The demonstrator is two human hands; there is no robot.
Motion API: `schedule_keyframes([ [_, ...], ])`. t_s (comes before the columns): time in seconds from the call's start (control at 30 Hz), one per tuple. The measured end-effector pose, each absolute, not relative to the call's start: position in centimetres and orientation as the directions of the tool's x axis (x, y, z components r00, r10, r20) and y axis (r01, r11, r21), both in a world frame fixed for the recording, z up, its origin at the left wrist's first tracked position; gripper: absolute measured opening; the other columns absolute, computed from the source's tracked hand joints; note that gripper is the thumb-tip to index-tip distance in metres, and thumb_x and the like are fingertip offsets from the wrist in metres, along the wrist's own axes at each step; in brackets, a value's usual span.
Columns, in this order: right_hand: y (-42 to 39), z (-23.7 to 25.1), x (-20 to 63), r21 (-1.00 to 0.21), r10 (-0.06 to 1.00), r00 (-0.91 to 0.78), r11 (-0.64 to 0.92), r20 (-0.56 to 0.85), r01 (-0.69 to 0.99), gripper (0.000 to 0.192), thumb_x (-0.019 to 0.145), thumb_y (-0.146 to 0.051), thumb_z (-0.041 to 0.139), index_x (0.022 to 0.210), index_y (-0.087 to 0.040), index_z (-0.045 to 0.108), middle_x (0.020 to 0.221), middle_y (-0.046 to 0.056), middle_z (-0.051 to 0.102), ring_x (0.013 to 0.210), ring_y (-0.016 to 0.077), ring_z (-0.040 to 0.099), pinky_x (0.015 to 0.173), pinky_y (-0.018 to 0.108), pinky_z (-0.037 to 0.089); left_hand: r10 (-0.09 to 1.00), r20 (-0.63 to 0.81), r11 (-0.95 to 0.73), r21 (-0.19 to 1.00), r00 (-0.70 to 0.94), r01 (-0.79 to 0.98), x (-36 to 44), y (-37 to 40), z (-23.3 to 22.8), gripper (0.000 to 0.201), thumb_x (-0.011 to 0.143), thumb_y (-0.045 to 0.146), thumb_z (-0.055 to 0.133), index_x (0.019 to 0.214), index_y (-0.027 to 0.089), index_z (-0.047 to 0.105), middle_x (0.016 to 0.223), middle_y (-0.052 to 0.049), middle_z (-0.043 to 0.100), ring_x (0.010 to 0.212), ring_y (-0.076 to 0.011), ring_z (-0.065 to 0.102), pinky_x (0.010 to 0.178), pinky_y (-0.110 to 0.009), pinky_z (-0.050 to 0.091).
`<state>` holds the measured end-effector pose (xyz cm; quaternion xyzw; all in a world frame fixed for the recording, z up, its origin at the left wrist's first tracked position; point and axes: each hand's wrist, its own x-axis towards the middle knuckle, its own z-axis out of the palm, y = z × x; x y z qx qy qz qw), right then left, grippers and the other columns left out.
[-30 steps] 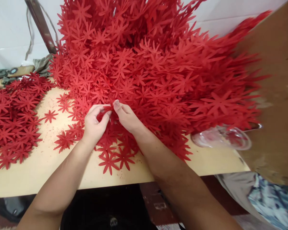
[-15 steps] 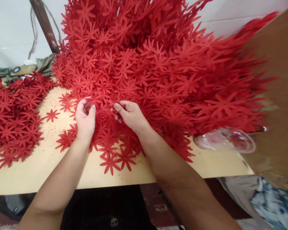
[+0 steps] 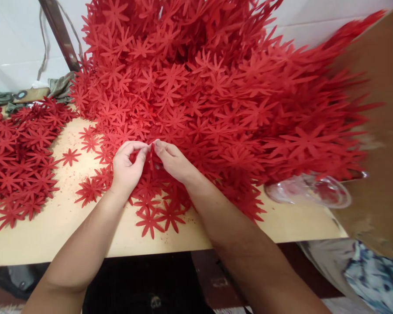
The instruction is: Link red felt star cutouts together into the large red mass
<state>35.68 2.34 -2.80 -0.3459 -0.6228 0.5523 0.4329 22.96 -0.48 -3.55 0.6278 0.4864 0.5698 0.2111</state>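
Note:
My left hand [image 3: 128, 165] and my right hand [image 3: 174, 160] meet above the near side of a large heap of red flower-shaped cutouts [image 3: 190, 104]. Thumb and fingers of each hand are pinched together on a small red cutout [image 3: 152, 153], which hangs folded between the fingertips. Its full outline is hidden by the fingers and blends with the red behind. Two loose eight-petalled cutouts [image 3: 149, 223] lie flat on the table just below my hands.
A second pile of red cutouts [image 3: 19, 161] covers the left of the pale table [image 3: 183, 237]. At right are a clear plastic container [image 3: 309, 192] and a brown cardboard panel [image 3: 380, 144]. Grey-green cloth [image 3: 61, 87] and a dark metal post [image 3: 60, 35] stand at back left.
My left hand has moved right until its fingertips meet those of my right hand. The red cutout is now gripped between both hands. The heap looks unchanged.

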Motion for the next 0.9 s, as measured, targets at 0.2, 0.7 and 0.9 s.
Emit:
schedule_keyframes([
  [0.2,2.8,-3.2,35.6,-0.987,0.916,-0.367,0.147,0.162,-0.070,0.058,0.065,-0.076,0.049,0.060,-0.019,0.046,0.058,-0.004,0.041,0.057,0.0074,0.039,0.058,0.023,0.040,0.854,0.520,-0.467,0.793,-0.035,0.390,23.2,-0.8,-3.2,0.017,0.076,0.034,0.064,0.084,0.019,0.065,0.095,-0.006,0.066,0.091,-0.0156,0.062,0.089,-0.031,0.048],
  [0.7,3.1,-3.4,36.2,-0.994,0.947,-0.307,0.065,0.090,-0.089,0.045,0.065,-0.060,0.064,0.072,-0.017,0.053,0.051,-0.006,0.050,0.040,0.0037,0.040,0.040,0.020,0.032,0.729,0.558,-0.401,0.818,-0.397,0.413,21.2,0.5,-4.0,0.026,0.080,0.034,0.059,0.102,0.019,0.058,0.107,-0.006,0.059,0.102,-0.0151,0.055,0.093,-0.030,0.044],
  [0.9,2.6,-2.8,36.3,-0.992,0.972,-0.209,0.118,0.106,0.042,0.055,0.064,-0.070,0.057,0.054,-0.017,0.049,0.038,-0.006,0.040,0.034,0.0036,0.033,0.035,0.022,0.023,0.753,0.639,-0.477,0.695,-0.158,0.538,22.4,-0.6,-3.6,0.025,0.084,0.034,0.054,0.102,0.019,0.062,0.103,-0.006,0.061,0.102,-0.0162,0.057,0.096,-0.034,0.044],
])
